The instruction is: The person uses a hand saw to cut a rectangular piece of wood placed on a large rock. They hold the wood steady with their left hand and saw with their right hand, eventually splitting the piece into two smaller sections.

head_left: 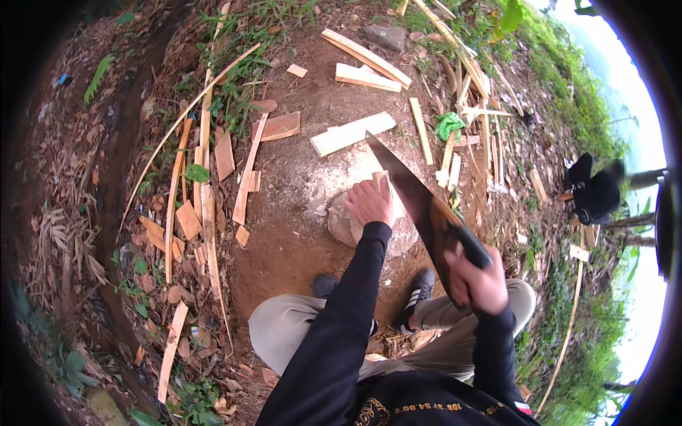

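My right hand (477, 278) is wrapped around the dark handle of a handsaw (410, 186). Its long blade slants up and to the left, with the tip over the bare soil near a pale board (353, 133). Beside the blade, my left hand (371, 202) grips a short piece of wood (381, 176) and presses it onto a rounded stone or stump (343, 224). My fingers cover much of that piece. Whether the saw teeth touch the wood cannot be made out.
Pale sawdust (320, 177) is spread around the stone. Long wood strips (206, 206) lie at the left, and several boards (366, 57) at the far side. A green plastic bag (448, 126) lies at the right. My shoes (419, 295) flank the work spot; dark cloth (597, 188) hangs far right.
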The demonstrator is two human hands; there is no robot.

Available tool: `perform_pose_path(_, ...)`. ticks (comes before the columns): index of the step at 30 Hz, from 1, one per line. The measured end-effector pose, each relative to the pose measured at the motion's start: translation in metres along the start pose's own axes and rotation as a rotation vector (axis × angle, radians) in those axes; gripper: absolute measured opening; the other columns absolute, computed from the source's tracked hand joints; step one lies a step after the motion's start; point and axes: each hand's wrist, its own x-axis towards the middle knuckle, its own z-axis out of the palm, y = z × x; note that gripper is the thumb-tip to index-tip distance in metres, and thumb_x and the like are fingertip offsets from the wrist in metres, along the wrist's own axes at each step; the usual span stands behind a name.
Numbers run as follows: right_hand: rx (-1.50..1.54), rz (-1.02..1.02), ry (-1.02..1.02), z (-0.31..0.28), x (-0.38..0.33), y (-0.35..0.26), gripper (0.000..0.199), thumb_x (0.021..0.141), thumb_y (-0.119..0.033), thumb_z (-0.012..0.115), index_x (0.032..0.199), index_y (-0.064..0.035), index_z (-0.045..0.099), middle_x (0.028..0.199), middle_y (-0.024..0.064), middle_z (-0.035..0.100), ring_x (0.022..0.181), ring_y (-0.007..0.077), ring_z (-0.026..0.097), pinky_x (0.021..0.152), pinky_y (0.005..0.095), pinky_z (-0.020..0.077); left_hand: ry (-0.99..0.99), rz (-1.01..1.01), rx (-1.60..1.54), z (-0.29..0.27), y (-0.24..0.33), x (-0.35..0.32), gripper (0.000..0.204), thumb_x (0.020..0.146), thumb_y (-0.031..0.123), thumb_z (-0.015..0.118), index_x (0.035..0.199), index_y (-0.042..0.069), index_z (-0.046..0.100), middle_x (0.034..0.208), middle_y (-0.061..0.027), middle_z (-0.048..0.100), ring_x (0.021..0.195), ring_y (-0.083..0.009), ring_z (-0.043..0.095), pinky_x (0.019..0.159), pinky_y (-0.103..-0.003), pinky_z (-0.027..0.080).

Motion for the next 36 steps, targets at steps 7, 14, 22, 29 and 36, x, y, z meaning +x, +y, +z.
perform_pose_path(7, 0.007, 0.011, -0.040, -0.009, -0.010, -0.013, 0.022, 0.092, -0.002, 0.063, 0.075, -0.0018, 0.050, 0.047, 0.0014, 0.046, 0.034, 0.0105, 0.043, 0.035, 0.0254, 0.0341, -0.133, -0.082, 0.059, -0.006, 0.006, 0.002, 0.033, 0.096, 0.040, 0.054, 0.109, 0.009, 0.060, 0.099, -0.0079, 0.057, 0.101, -0.0263, 0.052, 0.086, -0.045, 0.034)
perform_pose_path(14, 0.007, -0.038, 0.002, 0.009, 0.031, 0.013, 0.023, 0.092, -0.008, 0.067, 0.077, -0.0031, 0.051, 0.051, 0.0002, 0.049, 0.035, 0.0097, 0.043, 0.035, 0.0262, 0.0322, -0.016, 0.125, -0.189, -0.004, 0.014, 0.004, 0.029, 0.096, 0.020, 0.053, 0.124, 0.013, 0.055, 0.119, -0.0064, 0.056, 0.116, -0.0248, 0.050, 0.097, -0.046, 0.034)
perform_pose_path(22, 0.035, -0.005, -0.033, -0.003, 0.003, 0.006, 0.020, 0.090, -0.005, 0.066, 0.076, -0.0016, 0.053, 0.049, 0.0015, 0.050, 0.036, 0.0085, 0.044, 0.035, 0.0247, 0.0322, -0.048, 0.151, -0.243, 0.000, 0.009, 0.009, 0.025, 0.094, 0.014, 0.049, 0.117, 0.012, 0.058, 0.116, -0.0077, 0.057, 0.116, -0.0261, 0.049, 0.104, -0.046, 0.029)
perform_pose_path(29, -0.131, 0.000, 0.016, -0.009, -0.010, 0.016, 0.024, 0.088, -0.009, 0.071, 0.072, -0.0045, 0.053, 0.051, -0.0021, 0.051, 0.040, 0.0059, 0.047, 0.038, 0.0228, 0.0324, 0.065, 0.116, -0.216, 0.004, 0.008, 0.005, 0.024, 0.091, 0.014, 0.053, 0.114, 0.012, 0.058, 0.113, -0.0065, 0.057, 0.111, -0.0276, 0.051, 0.098, -0.046, 0.033)
perform_pose_path(36, -0.419, -0.141, 0.105, -0.008, 0.038, 0.031, 0.031, 0.084, -0.021, 0.076, 0.069, -0.0012, 0.057, 0.053, -0.0021, 0.047, 0.052, 0.0062, 0.042, 0.050, 0.0285, 0.0389, 0.131, -0.063, -0.289, 0.011, 0.022, -0.003, 0.022, 0.097, 0.016, 0.044, 0.113, 0.010, 0.058, 0.111, -0.0085, 0.058, 0.110, -0.0305, 0.051, 0.099, -0.045, 0.035)
